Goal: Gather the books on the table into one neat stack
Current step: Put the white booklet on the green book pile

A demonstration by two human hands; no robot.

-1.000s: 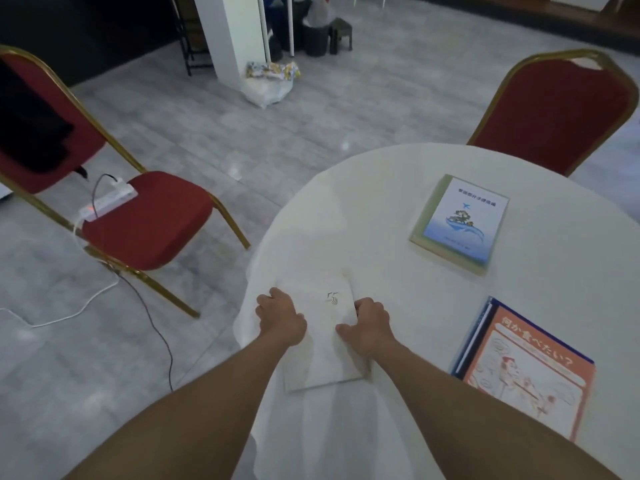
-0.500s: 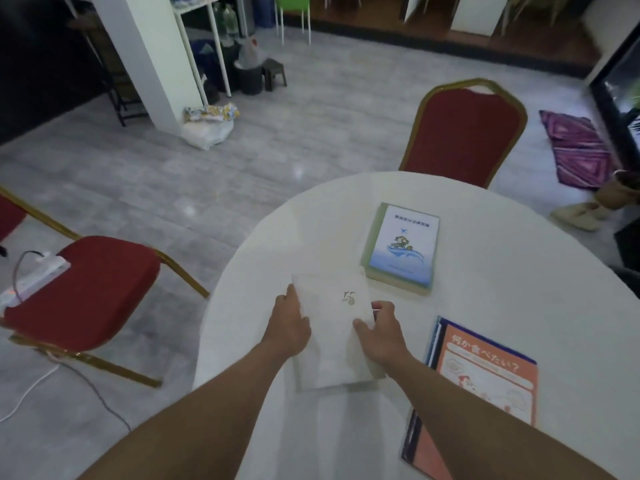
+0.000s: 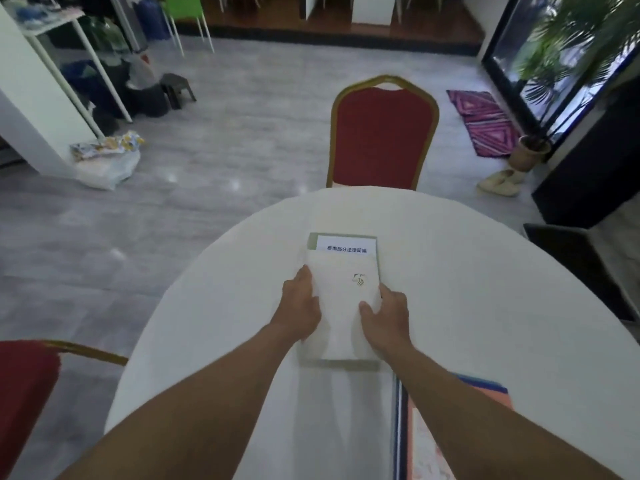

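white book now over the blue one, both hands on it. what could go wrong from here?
1. The white book sits offset toward the person on the blue-cover book, whose far end shows; letting go now may leave the stack uneven.
2. The orange book lies apart under the right forearm and could be nudged.
3. Left hand and right hand pushing might ruck the tablecloth.

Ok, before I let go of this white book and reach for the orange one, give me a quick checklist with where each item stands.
1. White book over the blue-titled book: ok, it covers most of it.
2. Edges flush: not ok, the lower book's far end and right edge stick out.
3. Left hand and right hand on the white book's sides: ok.
4. Stack well in from the table edge: ok.
5. Orange book reachable: ok, by the right forearm, partly hidden.
6. Other books left: cannot tell.
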